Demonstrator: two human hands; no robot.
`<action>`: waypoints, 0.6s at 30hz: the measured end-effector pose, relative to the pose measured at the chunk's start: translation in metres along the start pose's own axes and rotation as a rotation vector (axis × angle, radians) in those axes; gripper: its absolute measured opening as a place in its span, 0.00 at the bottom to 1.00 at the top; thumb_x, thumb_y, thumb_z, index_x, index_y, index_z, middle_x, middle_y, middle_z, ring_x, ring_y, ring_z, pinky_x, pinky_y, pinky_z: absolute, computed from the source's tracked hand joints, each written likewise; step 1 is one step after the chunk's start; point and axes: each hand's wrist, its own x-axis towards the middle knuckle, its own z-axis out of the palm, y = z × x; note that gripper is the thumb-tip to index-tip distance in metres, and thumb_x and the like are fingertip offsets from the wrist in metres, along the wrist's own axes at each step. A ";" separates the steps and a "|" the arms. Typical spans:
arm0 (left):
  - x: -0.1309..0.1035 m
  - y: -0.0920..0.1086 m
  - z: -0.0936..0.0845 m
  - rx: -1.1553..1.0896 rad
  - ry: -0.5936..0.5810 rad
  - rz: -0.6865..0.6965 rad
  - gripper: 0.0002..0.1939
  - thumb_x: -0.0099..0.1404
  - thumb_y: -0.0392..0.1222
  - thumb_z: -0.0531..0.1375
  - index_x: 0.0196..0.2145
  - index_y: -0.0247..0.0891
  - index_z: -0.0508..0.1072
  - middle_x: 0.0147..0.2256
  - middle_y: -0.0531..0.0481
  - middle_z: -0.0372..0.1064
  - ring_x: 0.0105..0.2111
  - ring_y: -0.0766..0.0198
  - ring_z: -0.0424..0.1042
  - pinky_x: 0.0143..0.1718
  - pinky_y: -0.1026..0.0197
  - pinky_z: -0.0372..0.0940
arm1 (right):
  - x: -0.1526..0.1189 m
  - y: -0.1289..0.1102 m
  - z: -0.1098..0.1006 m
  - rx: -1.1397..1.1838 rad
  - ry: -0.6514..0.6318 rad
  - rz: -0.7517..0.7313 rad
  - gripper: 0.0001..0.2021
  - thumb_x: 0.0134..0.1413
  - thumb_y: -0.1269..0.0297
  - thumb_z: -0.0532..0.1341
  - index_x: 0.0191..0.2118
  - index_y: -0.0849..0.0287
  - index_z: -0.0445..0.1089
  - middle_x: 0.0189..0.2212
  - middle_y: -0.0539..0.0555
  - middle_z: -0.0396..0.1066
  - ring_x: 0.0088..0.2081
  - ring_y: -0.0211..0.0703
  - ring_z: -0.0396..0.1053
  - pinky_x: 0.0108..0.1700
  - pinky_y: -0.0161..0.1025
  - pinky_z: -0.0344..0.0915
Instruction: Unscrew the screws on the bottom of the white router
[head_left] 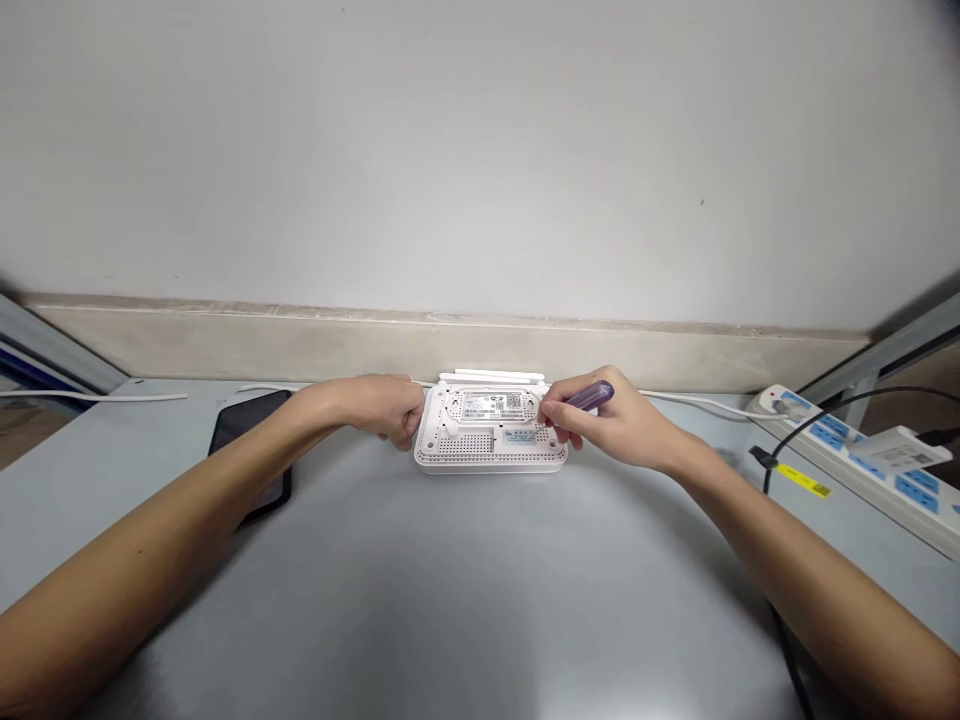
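Note:
A white Wi-Fi router (459,443) lies on the table with its vented, labelled underside facing up. Its white antennas (491,377) lie folded along the far edge. At the router's left edge, my left hand (386,408) is closed, its curled fingers against the casing and the fingertips partly hidden. My right hand (600,425) pinches what looks like a screwdriver with a purple handle (592,396) over the router's right side. The handle slants up to the right, and my fingers hide the tool's tip.
A dark tablet-like device (277,497) lies partly under my left forearm. On the right stands a white power strip (847,445) with blue sockets and a white plug-in adapter (896,450). A black cable (780,450) with a yellow tag crosses there. White cables run along the wall behind.

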 end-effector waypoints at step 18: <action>-0.004 -0.004 0.001 -0.057 -0.034 -0.031 0.06 0.40 0.32 0.52 0.20 0.39 0.61 0.20 0.53 0.62 0.22 0.63 0.63 0.22 0.64 0.50 | 0.000 0.000 0.000 0.009 -0.024 0.003 0.09 0.55 0.68 0.55 0.27 0.61 0.70 0.19 0.48 0.64 0.23 0.34 0.61 0.25 0.33 0.56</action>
